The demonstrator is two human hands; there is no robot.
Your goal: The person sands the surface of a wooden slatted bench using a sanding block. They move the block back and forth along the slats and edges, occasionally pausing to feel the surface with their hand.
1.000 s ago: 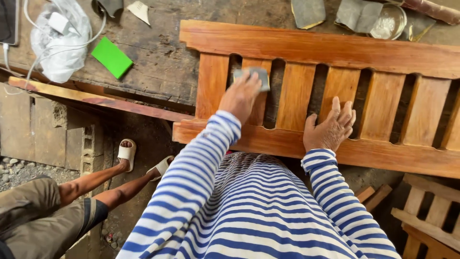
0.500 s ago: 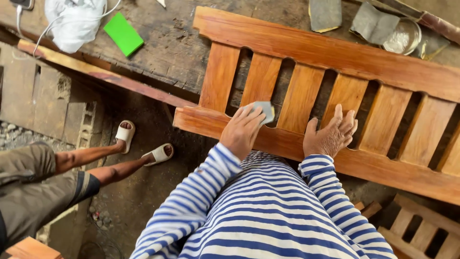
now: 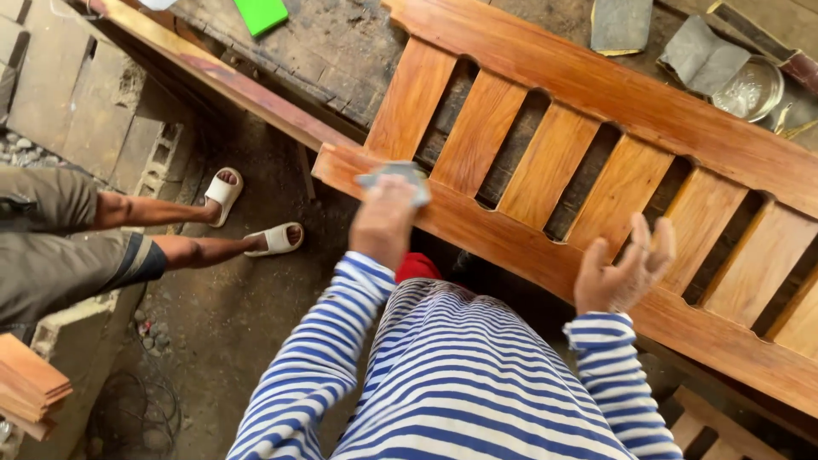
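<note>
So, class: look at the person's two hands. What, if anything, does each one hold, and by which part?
The left hand presses a grey sanding pad from above onto the slatted wooden panel's lower rail. The right hand is open, holding nothing.

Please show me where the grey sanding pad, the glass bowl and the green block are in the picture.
grey sanding pad [image 3: 394, 178]: head view, on its top face above the fingers.
glass bowl [image 3: 750, 88]: head view, on its inside bottom.
green block [image 3: 261, 13]: head view, on its flat top.

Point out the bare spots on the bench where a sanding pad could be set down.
Bare dark bench top lies between the green block and the slatted wooden panel. It is crowded at the far right, around the sandpaper sheets and glass bowl.
</note>
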